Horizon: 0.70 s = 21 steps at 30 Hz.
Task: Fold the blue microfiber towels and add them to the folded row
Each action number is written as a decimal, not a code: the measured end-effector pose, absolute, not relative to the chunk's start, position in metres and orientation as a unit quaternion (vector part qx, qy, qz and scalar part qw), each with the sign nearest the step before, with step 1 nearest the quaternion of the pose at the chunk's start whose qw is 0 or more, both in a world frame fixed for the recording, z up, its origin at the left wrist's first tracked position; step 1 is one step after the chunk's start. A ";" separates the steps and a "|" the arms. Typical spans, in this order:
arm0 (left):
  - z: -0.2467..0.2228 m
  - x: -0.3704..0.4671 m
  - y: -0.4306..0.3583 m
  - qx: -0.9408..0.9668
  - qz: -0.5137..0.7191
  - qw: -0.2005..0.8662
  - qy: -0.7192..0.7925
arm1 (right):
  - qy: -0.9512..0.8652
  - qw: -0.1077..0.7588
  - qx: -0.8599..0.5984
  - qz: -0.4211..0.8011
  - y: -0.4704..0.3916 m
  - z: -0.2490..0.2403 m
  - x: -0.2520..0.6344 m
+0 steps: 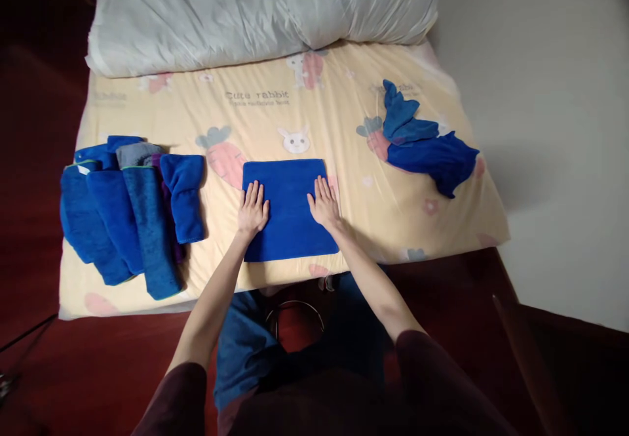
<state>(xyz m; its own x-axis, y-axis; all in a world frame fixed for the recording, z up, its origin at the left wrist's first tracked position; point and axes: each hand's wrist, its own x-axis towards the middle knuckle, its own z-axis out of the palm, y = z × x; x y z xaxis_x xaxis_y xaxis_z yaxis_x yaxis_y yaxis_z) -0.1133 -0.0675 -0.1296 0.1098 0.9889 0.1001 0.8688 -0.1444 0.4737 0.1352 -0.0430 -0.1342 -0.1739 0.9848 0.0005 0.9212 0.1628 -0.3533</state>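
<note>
A blue towel lies spread flat, close to the front edge of the bed in front of me. On its left side rests my left hand, palm down with the fingers stretched out. My right hand lies the same way over the towel's right edge. Neither hand grips anything. To the left is a heap of folded or rolled towels, mostly blue, with some grey and purple among them. Two crumpled blue cloths lie off to the right.
A yellow sheet with rabbit and carrot prints covers the bed. Across the back lies a bulky grey-white quilt. The wall stands along the right side, and a dark red floor shows below the bed's front edge.
</note>
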 end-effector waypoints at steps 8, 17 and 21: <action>-0.121 -0.063 -0.131 0.761 0.187 0.179 0.595 | -0.794 0.120 -0.574 0.157 -0.107 -0.117 0.086; -0.129 -0.113 -0.187 0.709 0.203 0.130 0.663 | -0.737 0.126 -0.656 0.107 -0.143 -0.135 0.162; -0.132 -0.127 -0.218 0.688 0.226 0.106 0.681 | -0.720 0.167 -0.667 0.091 -0.168 -0.142 0.183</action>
<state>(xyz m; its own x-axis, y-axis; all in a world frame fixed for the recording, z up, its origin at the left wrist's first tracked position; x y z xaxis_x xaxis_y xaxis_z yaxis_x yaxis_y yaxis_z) -0.1266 -0.2177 -0.1321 -0.0310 0.9855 0.1668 0.8895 -0.0489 0.4543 0.1825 -0.1677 -0.1416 -0.0534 0.9916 0.1178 0.9306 0.0922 -0.3542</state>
